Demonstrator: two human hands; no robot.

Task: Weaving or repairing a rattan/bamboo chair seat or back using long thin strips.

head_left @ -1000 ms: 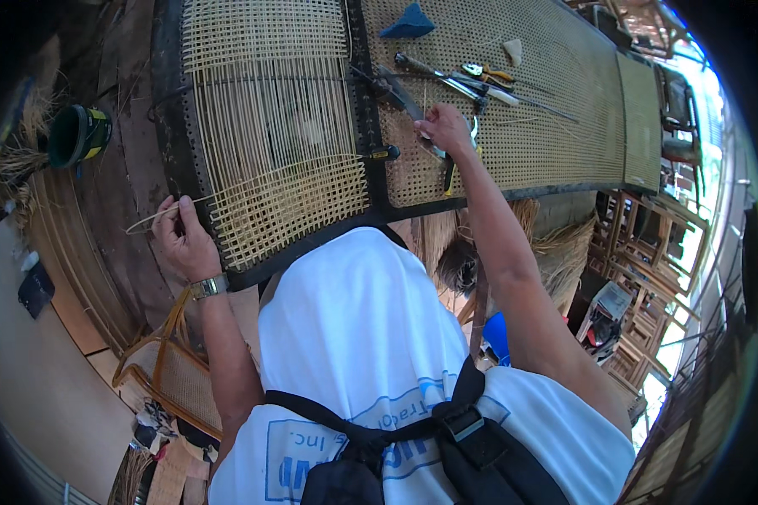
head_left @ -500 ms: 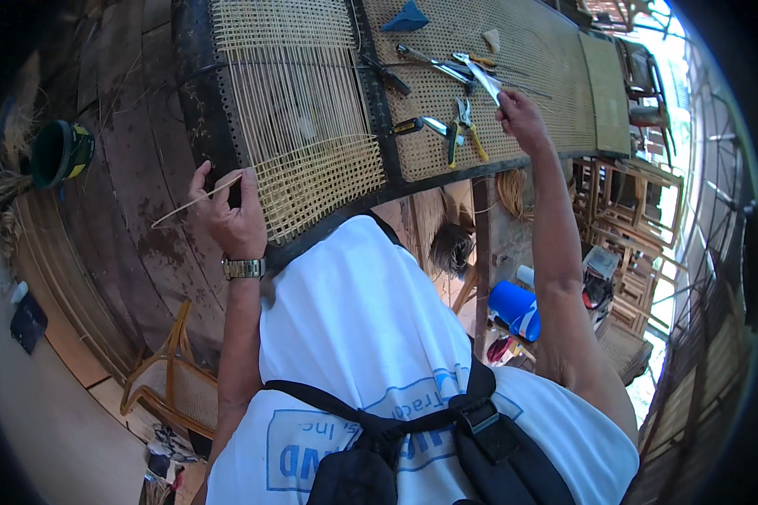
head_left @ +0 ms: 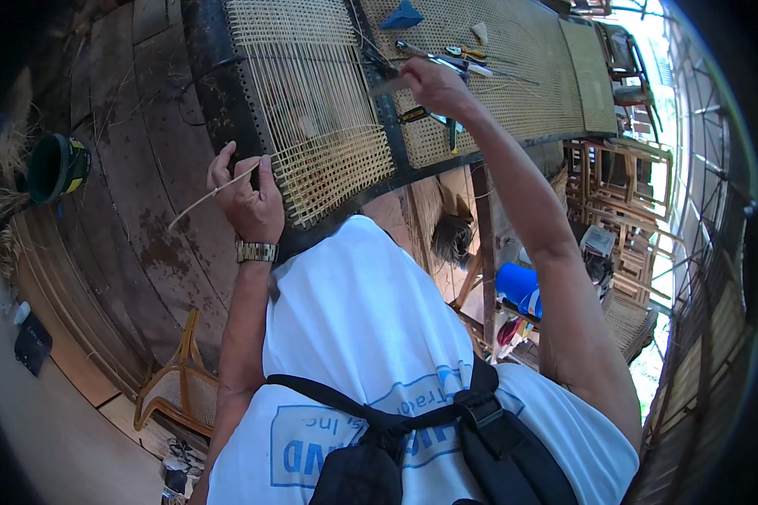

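Observation:
A pale cane strip (head_left: 206,202) is pinched between the thumb and fingers of my left hand (head_left: 251,198), at the left edge of a dark drilled frame (head_left: 219,105). Beside that hand lies the woven cane panel (head_left: 333,172). Its near part is cross-woven, while its middle shows mostly lengthwise strands. My right hand (head_left: 442,88) is closed on a flat, blade-like tool (head_left: 389,86), blurred, above the frame's middle bar. Under and around this hand lie an orange-and-black handled tool (head_left: 413,114) and pliers (head_left: 453,133), partly hidden.
Finished cane webbing (head_left: 522,93) stretches right, bearing a yellow-and-black handled tool (head_left: 466,53), a blue scrap (head_left: 402,15) and a whitish piece (head_left: 480,34). A dark green bucket (head_left: 57,168) stands left. Chair frames (head_left: 619,181) and a blue container (head_left: 518,288) are at right.
My right hand has swung left from over the tools on the webbing to near the middle bar, carrying the blade-like tool. My left hand keeps its pinch on the cane strip; the view has shifted slightly.

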